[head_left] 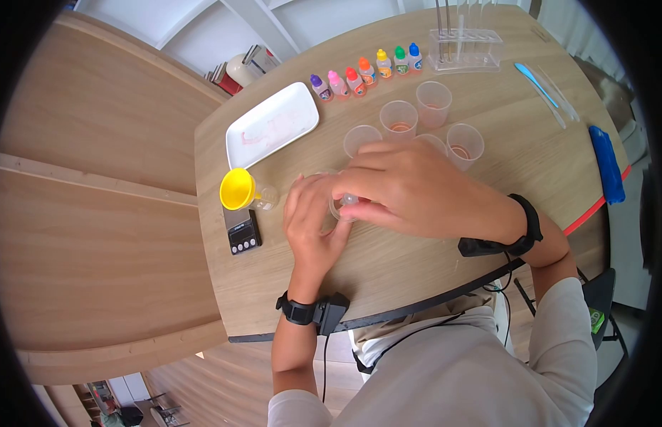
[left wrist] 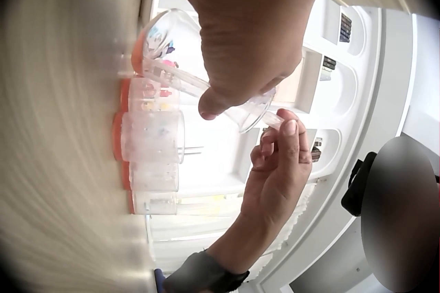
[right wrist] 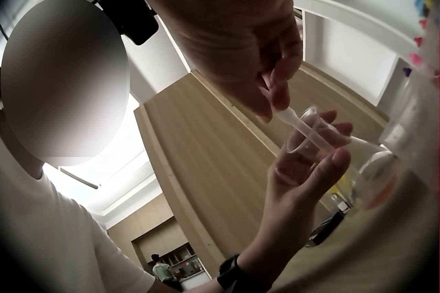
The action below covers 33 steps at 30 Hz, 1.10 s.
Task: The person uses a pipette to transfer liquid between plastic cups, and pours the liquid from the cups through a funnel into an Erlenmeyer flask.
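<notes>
A clear conical flask (left wrist: 168, 35) with orange liquid at its bottom stands on the table. My left hand (head_left: 311, 222) (left wrist: 251, 39) (right wrist: 285, 193) grips it by the neck, thumb on one side and fingers on the other. A translucent plastic dropper (left wrist: 182, 79) (right wrist: 309, 132) runs down through the flask's mouth. Its top end is pinched between thumb and fingers of my right hand (head_left: 423, 188) (left wrist: 271, 176) (right wrist: 237, 46), just above the rim. In the head view my hands cover most of the flask.
Several clear cups (head_left: 399, 121) with orange liquid stand beyond my hands. Behind are colour bottles (head_left: 355, 82) and a tube rack (head_left: 465, 53). A white tray (head_left: 274, 122), yellow funnel (head_left: 237, 189) and scale (head_left: 243, 233) are left; blue-tipped tools (head_left: 536, 84) and a blue object (head_left: 606, 165) right.
</notes>
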Each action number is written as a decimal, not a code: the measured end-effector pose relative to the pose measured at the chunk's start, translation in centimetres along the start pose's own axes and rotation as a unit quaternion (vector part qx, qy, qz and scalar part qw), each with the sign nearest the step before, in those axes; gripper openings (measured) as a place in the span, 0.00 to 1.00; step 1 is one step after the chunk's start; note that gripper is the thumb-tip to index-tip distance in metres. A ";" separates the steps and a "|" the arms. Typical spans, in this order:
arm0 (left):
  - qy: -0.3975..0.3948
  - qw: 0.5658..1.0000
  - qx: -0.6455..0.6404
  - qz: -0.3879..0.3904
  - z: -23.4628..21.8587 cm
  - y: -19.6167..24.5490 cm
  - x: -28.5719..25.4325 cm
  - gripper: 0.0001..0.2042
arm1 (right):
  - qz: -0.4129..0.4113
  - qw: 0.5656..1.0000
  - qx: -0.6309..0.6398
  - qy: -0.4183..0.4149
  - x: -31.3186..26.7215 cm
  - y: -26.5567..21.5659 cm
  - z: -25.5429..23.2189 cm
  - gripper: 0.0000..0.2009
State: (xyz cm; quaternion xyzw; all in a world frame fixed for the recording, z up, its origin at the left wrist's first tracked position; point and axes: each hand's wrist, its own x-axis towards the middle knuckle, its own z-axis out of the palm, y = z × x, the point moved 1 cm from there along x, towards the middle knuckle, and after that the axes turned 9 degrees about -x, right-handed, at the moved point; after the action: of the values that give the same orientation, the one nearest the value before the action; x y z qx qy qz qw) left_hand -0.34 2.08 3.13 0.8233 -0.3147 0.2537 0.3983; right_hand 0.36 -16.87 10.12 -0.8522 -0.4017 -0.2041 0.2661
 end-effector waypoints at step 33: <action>-0.030 0.999 -0.018 -0.005 0.6 -0.3 -0.2 0.22 | -0.019 0.998 -0.053 0.013 -0.5 -0.1 1.7 0.08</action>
State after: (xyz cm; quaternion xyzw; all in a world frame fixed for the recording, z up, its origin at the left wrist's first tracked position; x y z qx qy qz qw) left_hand -0.18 1.77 2.52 0.8247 -0.3267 0.2212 0.4052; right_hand 0.20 -16.02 8.58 -0.8544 -0.4033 -0.2410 0.2221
